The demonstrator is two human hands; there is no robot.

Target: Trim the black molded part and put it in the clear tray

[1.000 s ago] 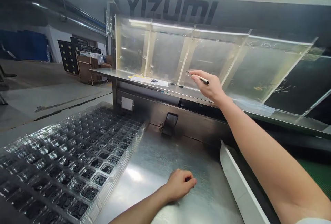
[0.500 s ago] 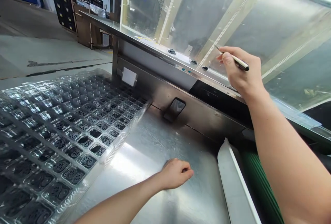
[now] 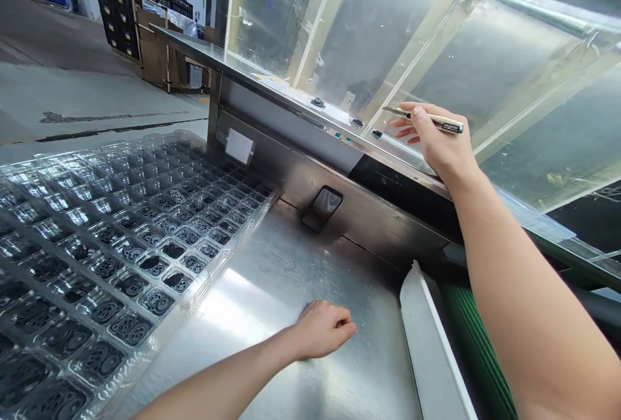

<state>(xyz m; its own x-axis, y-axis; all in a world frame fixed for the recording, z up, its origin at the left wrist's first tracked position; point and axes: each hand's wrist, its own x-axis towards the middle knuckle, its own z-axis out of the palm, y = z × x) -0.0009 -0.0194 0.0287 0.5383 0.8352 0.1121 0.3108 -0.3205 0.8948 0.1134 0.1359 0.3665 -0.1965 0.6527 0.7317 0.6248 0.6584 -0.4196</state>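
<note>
My right hand [image 3: 449,142] is raised at the ledge below the clear panels. Its thumb and index finger grip a slim marker pen [image 3: 449,124] with a pale barrel, dark printing and a narrow tip pointing left; the other fingers are partly spread. Two small black parts [image 3: 358,122] lie on the ledge left of the pen tip, and a round black part [image 3: 317,102] sits farther left. My left hand [image 3: 324,329] rests curled into a loose fist on the metal tabletop [image 3: 291,271], with nothing visible in it.
A clear plastic tray [image 3: 194,303] with black parts in its pockets covers the left side. A phone [image 3: 323,208] leans against the metal back wall. At right, a white guard [image 3: 431,342] borders a green ribbed belt [image 3: 475,336]. Clear panels [image 3: 369,25] stand behind the ledge.
My right hand has shifted slightly left and down, and the marker pen has turned closer to level. My left hand stays curled on the tabletop. The whole view has shifted a little.
</note>
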